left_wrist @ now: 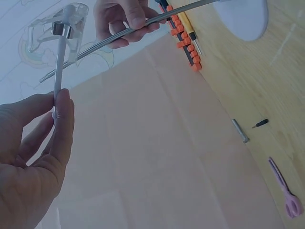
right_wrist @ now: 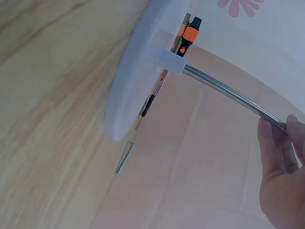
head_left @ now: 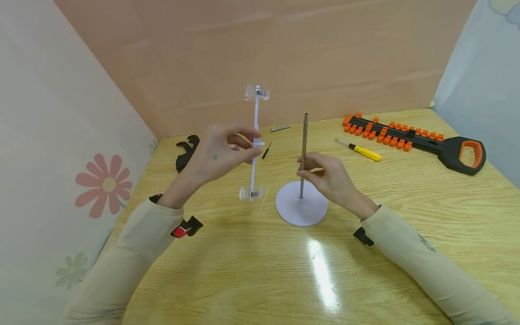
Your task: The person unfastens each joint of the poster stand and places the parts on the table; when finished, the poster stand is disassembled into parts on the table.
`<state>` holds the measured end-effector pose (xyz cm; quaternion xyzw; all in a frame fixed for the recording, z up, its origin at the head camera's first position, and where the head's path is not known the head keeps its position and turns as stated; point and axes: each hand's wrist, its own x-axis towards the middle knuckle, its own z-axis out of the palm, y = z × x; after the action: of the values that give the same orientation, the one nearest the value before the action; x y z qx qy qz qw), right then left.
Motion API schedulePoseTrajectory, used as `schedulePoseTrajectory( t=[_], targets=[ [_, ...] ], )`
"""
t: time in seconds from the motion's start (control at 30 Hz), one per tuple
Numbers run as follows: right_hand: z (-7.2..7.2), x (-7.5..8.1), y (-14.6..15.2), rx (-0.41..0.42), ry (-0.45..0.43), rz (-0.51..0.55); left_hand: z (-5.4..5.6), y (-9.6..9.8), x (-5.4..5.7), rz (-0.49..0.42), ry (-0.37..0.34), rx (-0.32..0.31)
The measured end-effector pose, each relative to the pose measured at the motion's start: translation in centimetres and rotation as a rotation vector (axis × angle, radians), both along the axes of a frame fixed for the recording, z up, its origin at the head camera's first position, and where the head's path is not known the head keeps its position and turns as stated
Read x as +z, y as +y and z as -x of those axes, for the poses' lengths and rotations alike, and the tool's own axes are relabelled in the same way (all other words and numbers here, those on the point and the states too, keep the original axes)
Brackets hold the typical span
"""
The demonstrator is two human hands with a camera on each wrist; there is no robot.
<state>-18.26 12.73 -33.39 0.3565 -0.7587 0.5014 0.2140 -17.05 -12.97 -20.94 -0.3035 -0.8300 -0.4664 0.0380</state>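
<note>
My left hand (head_left: 217, 153) pinches a thin white rod (head_left: 253, 174) near its middle, between thumb and fingers. The rod is held nearly upright off the table, with a clear plastic clip at its top (head_left: 257, 93) and another clear clip (head_left: 251, 193) at its lower end. To the right, a slim metal pole (head_left: 304, 140) rises from a round white base (head_left: 300, 214) on the table. Thumb and fingers of my right hand (head_left: 331, 178) grip this pole partway up. In the right wrist view, a white collar (right_wrist: 171, 62) joins the pole to the base. The pole's top end is bare.
Behind the hands lie a metal bolt (head_left: 280, 128) and a small black screwdriver (head_left: 266, 151). Right of them are a yellow-handled screwdriver (head_left: 365, 152) and a long black-and-orange rack (head_left: 426, 142). Pink scissors (left_wrist: 290, 202) and a black tool (head_left: 188, 151) lie on the left.
</note>
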Motion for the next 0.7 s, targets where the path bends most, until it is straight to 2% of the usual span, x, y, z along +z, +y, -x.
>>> schedulePoseTrajectory(
  t=[0.1,0.2,0.37,0.53,0.7],
  targets=[
    [0.0,0.0,0.0,-0.007,0.004,-0.005,-0.5,-0.6,-0.7,0.023,-0.005,0.028],
    [-0.1,0.0,0.1,-0.011,0.005,-0.012,-0.9,-1.3,-1.6,0.03,-0.003,0.03],
    [-0.1,0.0,0.2,-0.026,0.002,-0.023,-1.3,-1.9,-2.9,-0.007,-0.023,0.018],
    [-0.2,0.1,0.2,-0.035,0.003,-0.028,-1.5,-2.5,-4.2,-0.021,-0.08,0.034],
    [-0.1,0.0,0.1,-0.016,-0.005,-0.022,-1.5,-3.1,-5.9,0.033,-0.187,0.103]
  ],
)
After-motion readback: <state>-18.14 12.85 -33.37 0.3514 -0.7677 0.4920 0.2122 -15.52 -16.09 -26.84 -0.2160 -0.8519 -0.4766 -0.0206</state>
